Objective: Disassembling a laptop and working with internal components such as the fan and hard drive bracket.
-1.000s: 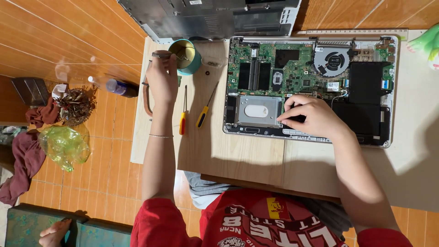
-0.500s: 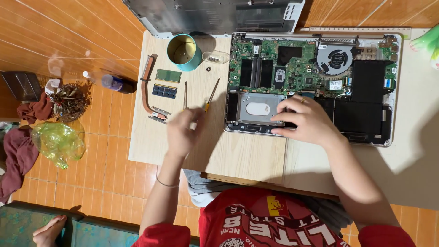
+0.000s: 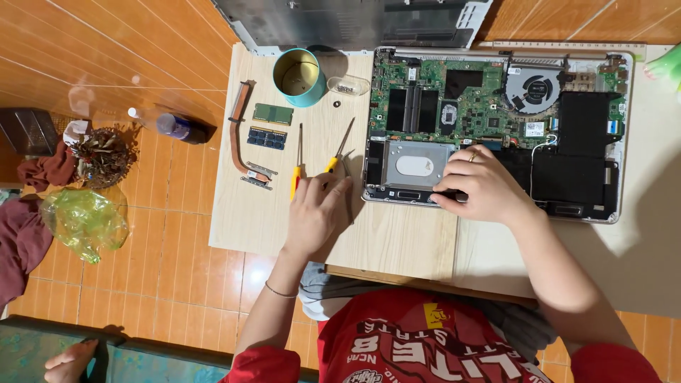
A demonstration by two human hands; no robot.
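- Two bare hands are at work on a pale wooden worktop, where an open laptop with its green board showing lies with its back cover off.
- The right hand lies on the lower edge of the flat silver metal drive box, at 7 o'clock inside the laptop. Its grip is loose: the fingers lie spread on the box and are not closed round anything.
- The left hand rests on the worktop at 9 o'clock from the drive box. Its fingertips are at the yellow handles of two thin screwdrivers. I cannot tell if its grip has hold of one yet.
- The step looks like getting a tool while the other hand keeps the drive box steady.
- To lift a screwdriver, I think the fingers must close round one handle only, as the two lie close together.
- At 12 o'clock from the left hand stands a round teal tin cup. At 11 o'clock lie two small green memory sticks and a bent copper pipe.
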